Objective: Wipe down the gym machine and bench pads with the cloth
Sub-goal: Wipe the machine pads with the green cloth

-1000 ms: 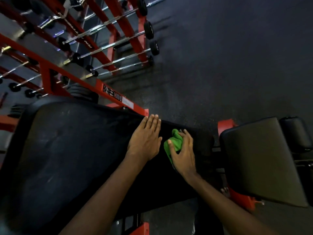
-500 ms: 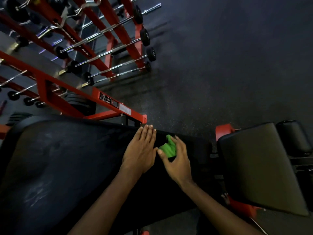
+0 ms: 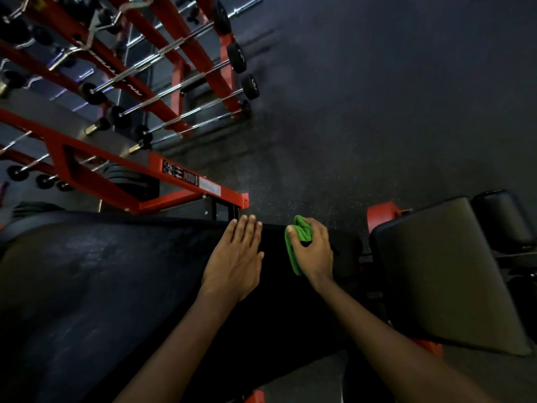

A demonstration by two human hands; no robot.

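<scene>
A long black bench pad (image 3: 101, 286) fills the lower left, its surface dull and smeared. My left hand (image 3: 235, 260) lies flat on it near the far edge, fingers straight and together. Just to the right, my right hand (image 3: 312, 251) grips a bunched green cloth (image 3: 293, 242) against the narrow end of the same pad, thumb over the cloth's top. A second black pad (image 3: 441, 274), the seat, sits to the right across a gap, with a smaller black roller pad (image 3: 502, 219) behind it.
The bench's red steel frame (image 3: 186, 181) with a warning label runs behind the pad. A red rack of chrome barbells (image 3: 186, 82) stands at the upper left. Dark speckled rubber floor (image 3: 377, 112) spreads beyond. Red frame parts (image 3: 380, 212) show between the two pads.
My right hand has curled tighter round the green cloth and shifted slightly right, away from my left hand. My left hand stays flat on the pad.
</scene>
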